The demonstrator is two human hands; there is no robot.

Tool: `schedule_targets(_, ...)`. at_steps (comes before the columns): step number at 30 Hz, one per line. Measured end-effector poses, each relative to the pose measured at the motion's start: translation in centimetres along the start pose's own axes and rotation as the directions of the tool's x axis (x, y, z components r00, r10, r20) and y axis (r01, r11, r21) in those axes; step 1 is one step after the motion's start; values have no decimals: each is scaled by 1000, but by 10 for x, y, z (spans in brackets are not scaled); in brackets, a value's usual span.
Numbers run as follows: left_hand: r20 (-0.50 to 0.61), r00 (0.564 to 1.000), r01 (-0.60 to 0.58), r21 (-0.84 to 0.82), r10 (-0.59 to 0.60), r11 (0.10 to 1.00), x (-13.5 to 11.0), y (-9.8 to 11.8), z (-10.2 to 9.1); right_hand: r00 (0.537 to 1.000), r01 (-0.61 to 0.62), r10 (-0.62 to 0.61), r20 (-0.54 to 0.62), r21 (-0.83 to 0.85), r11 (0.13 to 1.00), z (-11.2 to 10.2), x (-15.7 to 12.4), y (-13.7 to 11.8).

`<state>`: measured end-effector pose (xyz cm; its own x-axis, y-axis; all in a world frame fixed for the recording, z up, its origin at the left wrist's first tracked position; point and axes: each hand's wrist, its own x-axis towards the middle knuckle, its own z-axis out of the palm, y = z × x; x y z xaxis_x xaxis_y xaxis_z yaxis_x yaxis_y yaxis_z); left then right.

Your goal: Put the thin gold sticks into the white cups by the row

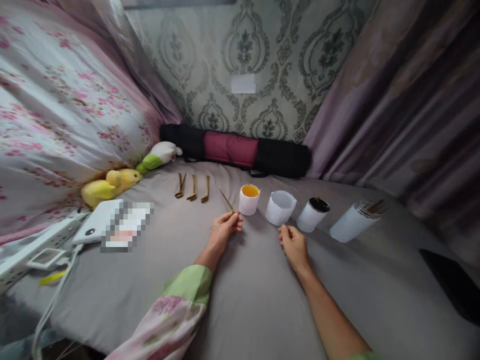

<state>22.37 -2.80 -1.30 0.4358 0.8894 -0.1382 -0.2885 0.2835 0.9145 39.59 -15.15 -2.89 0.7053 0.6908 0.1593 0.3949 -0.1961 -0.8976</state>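
My left hand (224, 229) is closed in a pinch around a slim gold-coloured rod (227, 201), whose thin end points up and away to the left. Just beyond those fingers stands a white-wrapped cup with a yellow inside (248, 204). Curled closed, my right hand (294, 246) is low in front of a wider white-wrapped cup (276, 212); whatever its fingers hold, if anything, is hidden. Farther right are a white-wrapped can with a dark inside (310, 220) and a tilted-looking white container (347, 227) with brown sticks (375, 206) in its mouth.
Several gold-coloured rods with bent ends (193, 187) lie left of the cups on the grey sheet (255, 305). A black and maroon bag (232, 149) lies along the wall. Plush toys (120, 182), a white device (95, 225) and a power strip (48, 242) are left; a black phone-like slab (450, 285) is right.
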Motion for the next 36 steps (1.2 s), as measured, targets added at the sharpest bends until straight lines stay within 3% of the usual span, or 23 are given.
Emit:
schedule_targets(10,-59,989,-115,256,134,960,-13,4,11,1000,-7,7,3,84,996,-1,-2,-2)
schedule_targets(17,-36,963,-223,446,267,867,-17,3,12,999,-26,22,24,193,981,-3,-6,-7)
schedule_targets(24,109,908,-390,576,404,718,-22,-6,10,999,-34,28,33,219,975,-4,-8,-11)
schedule_targets(28,240,845,-502,663,478,555,-21,-11,9,999,-21,12,41,224,974,-4,-9,-10)
schedule_targets(36,422,764,-607,726,488,323,-21,-16,13,997,-6,-11,75,225,974,-3,-9,-11)
